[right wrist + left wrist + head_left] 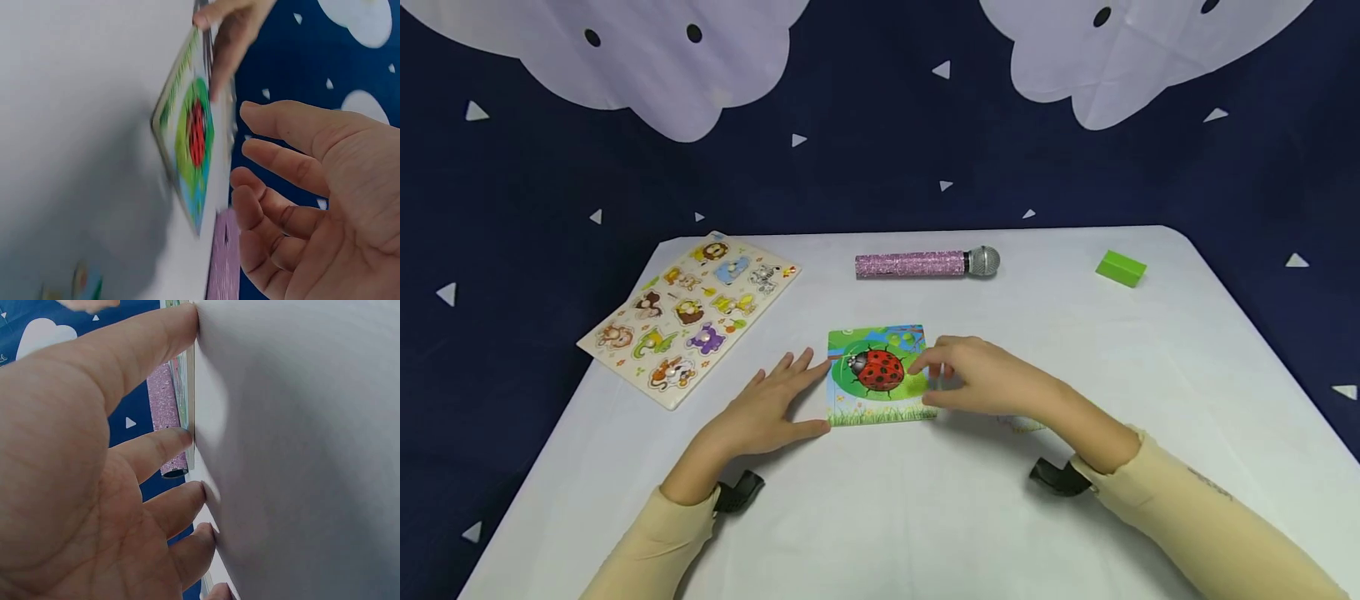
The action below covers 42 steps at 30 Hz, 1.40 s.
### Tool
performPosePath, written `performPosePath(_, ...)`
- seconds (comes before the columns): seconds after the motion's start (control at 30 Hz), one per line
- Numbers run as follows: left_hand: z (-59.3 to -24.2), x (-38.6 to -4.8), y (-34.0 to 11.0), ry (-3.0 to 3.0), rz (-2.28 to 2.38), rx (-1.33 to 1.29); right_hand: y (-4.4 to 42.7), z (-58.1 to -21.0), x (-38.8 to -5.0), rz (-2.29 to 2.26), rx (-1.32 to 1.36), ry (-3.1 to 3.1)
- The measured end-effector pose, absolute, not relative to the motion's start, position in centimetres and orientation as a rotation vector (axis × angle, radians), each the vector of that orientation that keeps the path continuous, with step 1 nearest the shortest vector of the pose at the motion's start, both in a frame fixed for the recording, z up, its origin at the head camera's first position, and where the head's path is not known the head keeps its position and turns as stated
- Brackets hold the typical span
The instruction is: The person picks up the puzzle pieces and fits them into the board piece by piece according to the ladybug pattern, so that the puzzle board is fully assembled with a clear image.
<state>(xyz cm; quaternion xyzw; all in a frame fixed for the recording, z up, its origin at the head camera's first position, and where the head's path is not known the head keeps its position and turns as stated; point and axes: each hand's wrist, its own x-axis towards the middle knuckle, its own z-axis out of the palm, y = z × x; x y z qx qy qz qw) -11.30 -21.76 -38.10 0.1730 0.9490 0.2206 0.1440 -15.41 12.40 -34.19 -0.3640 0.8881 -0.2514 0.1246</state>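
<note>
A square ladybug picture puzzle (880, 371) lies on the white table, seen edge-on in the right wrist view. My left hand (769, 410) rests on the table with fingers spread. Its thumb and index fingertips touch the puzzle's left edge. Above the puzzle's right side hovers my right hand (981, 377), fingers loosely bent and nothing between them; the right wrist view shows it apart from the board. Under the right forearm a small flat piece (1028, 426) is mostly hidden. The right wrist view catches blurred colourful piece parts (87, 281) at its bottom edge.
Behind the puzzle lies a pink glittery microphone (917, 264). At the back left is a wooden animal peg puzzle (692, 312), and a green block (1122, 268) sits at the back right. A dark blue patterned cloth (880, 167) hangs behind the table.
</note>
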Motion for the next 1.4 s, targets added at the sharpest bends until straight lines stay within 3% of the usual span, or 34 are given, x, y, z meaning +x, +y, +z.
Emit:
performPosePath(0.57, -38.3, -11.3, -22.0, 2.734, 0.64, 0.5, 21.8, -34.8, -14.2, -0.643, -0.819, 2.617)
performPosePath(1.4, -38.2, -11.4, -21.8, 2.727, 0.655, 0.497, 23.7, -36.1, -13.6, -0.715, -0.803, 2.549)
